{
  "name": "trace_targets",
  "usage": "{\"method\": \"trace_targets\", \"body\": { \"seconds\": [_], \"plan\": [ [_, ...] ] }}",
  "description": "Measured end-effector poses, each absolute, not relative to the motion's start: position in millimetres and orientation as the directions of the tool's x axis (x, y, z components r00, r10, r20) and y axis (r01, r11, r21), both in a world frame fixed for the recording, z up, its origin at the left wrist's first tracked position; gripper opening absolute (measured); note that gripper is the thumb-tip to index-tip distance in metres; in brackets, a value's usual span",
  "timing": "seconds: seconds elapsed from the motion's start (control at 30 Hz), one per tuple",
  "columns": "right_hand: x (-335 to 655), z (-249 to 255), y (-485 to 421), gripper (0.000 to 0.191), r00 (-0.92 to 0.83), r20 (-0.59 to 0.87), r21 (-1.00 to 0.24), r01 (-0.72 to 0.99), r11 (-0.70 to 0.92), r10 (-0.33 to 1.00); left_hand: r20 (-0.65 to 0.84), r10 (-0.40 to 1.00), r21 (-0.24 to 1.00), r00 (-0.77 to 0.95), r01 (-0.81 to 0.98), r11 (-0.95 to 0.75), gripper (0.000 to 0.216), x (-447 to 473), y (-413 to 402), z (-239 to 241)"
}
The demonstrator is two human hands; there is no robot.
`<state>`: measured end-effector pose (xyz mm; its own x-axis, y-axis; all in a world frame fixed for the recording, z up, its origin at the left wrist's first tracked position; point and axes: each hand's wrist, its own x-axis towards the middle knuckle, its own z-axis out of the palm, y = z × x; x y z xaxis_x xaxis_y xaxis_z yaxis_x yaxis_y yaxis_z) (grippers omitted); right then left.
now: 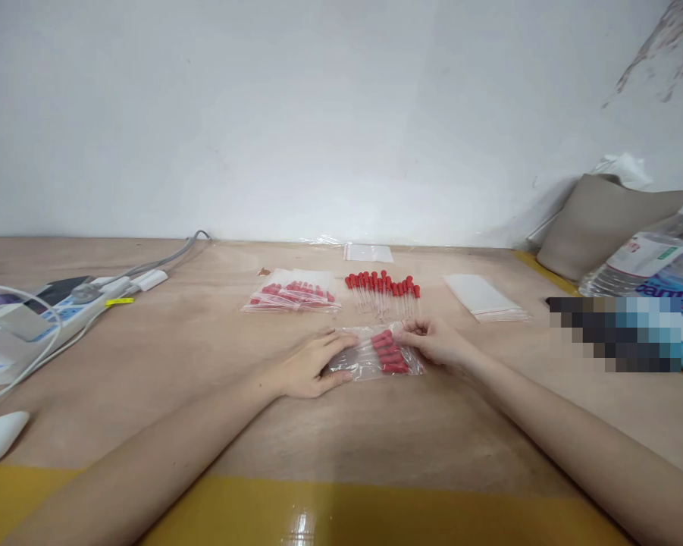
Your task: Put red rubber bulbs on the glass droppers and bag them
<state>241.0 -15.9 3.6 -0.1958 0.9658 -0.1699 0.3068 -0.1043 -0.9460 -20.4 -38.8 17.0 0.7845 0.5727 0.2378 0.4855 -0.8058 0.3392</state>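
Note:
A clear zip bag (361, 362) lies on the table in front of me, with several red-bulbed droppers (387, 353) inside, bulbs to the right. My left hand (307, 365) grips the bag's left end, thumb at the near edge and fingers at the far edge. At the far right corner, my right hand (432, 341) is closed in a pinch on the bag. Just beyond lie several loose red-bulbed droppers (375, 284) in a row, their clear stems pointing toward me. Left of them is a pile of filled bags (292, 292) with red bulbs showing through.
Flat bags (483, 296) are stacked at the right, and a white card-like piece (369, 252) lies near the wall. A power strip (79, 307) with cables and a white mouse-like object (0, 438) are at the left. Plastic bottles (631, 262) and a grey-brown container (580, 224) stand far right.

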Motion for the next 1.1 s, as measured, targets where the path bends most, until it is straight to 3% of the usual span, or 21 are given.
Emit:
{"method": "trace_targets", "body": {
  "seconds": [0.23,0.3,0.4,0.53,0.67,0.77,0.83,0.9,0.97,1.0,1.1],
  "plan": [
    [248,20,-24,0.03,-0.363,-0.131,-0.991,0.032,-0.129,0.923,0.327,0.605,0.364,0.726,0.494,-0.79,0.07,-22,-40,16],
    [256,30,-22,0.027,-0.28,-0.094,-0.99,-0.074,-0.119,0.955,0.349,0.604,0.373,0.717,0.485,-0.791,0.072,-22,-40,16],
    [274,41,-9,0.017,-0.005,0.012,-0.984,-0.18,0.011,1.0,0.337,0.613,0.39,0.715,0.486,-0.782,0.073,-22,-41,15],
    [296,32,15,0.01,0.319,0.114,-0.933,-0.29,0.211,0.941,0.31,0.633,0.386,0.709,0.515,-0.765,0.075,-22,-41,13],
    [302,9,27,0.013,0.414,0.074,-0.946,-0.259,0.196,0.907,0.295,0.636,0.384,0.713,0.521,-0.762,0.074,-23,-40,13],
    [298,-1,27,0.017,0.387,-0.017,-0.968,-0.239,0.082,0.922,0.28,0.644,0.389,0.712,0.529,-0.754,0.073,-23,-40,13],
    [301,-1,26,0.02,0.317,-0.11,-0.99,-0.114,-0.077,0.942,0.278,0.644,0.393,0.713,0.527,-0.753,0.072,-23,-40,13],
    [312,5,25,0.029,0.27,-0.189,-0.945,0.211,-0.249,0.944,0.28,0.641,0.394,0.714,0.524,-0.755,0.071,-23,-40,13],
    [328,11,26,0.043,0.302,-0.152,-0.718,0.621,-0.315,0.941,0.277,0.642,0.392,0.715,0.526,-0.755,0.071,-23,-40,13],
    [337,14,26,0.049,0.329,-0.058,-0.556,0.774,-0.304,0.943,0.272,0.643,0.391,0.715,0.529,-0.753,0.071,-23,-40,13],
    [360,15,29,0.051,0.341,0.283,-0.187,0.936,-0.298,0.896,0.263,0.647,0.389,0.716,0.535,-0.75,0.071,-23,-40,13]
  ]
}}
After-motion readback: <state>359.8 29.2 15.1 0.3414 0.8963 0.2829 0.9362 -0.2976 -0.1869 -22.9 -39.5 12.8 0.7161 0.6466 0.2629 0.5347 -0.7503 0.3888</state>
